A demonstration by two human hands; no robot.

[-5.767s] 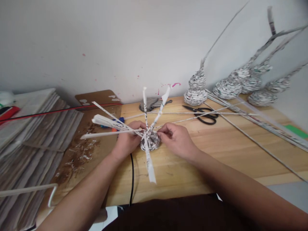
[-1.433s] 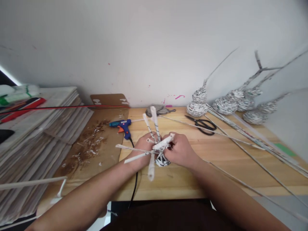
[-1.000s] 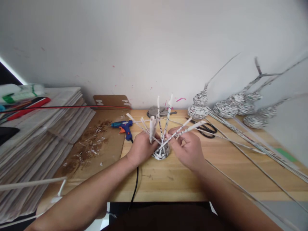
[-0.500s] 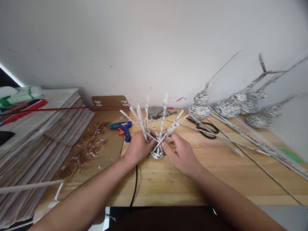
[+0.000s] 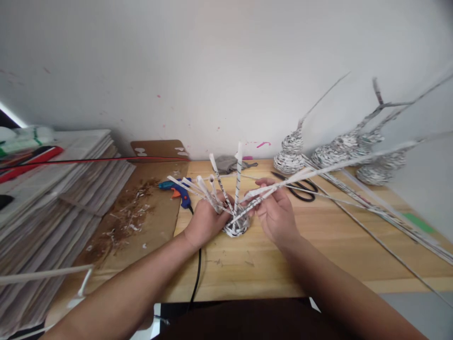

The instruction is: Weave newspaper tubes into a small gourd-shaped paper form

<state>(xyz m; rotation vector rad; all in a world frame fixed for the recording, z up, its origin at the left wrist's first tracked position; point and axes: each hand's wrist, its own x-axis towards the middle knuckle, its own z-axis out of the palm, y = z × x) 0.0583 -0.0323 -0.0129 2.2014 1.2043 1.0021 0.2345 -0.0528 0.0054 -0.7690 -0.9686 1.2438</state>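
A small woven newspaper base [image 5: 236,229] sits on the wooden table, with several rolled paper tubes [image 5: 238,174] standing up and fanning out from it. My left hand [image 5: 208,218] is closed around the left side of this piece, fingers partly hidden behind the tubes. On the right, my right hand [image 5: 278,212] pinches a long rolled paper strip [image 5: 318,167], which runs from the weave up toward the far right. A blue glue gun [image 5: 182,193] with an orange trigger lies just beyond my left hand.
Black scissors [image 5: 303,190] and long paper tubes [image 5: 375,212] lie to the right. Several woven gourd shapes [image 5: 289,153] stand along the wall. Stacked newspapers [image 5: 85,189] fill the left, beside cardboard [image 5: 155,226] with scraps. A grey cloth [image 5: 228,164] lies behind the woven piece.
My right hand has moved slightly right and now draws a long paper strip out to the right. The upright tubes have shifted, several leaning farther left. The whole view has turned slightly.
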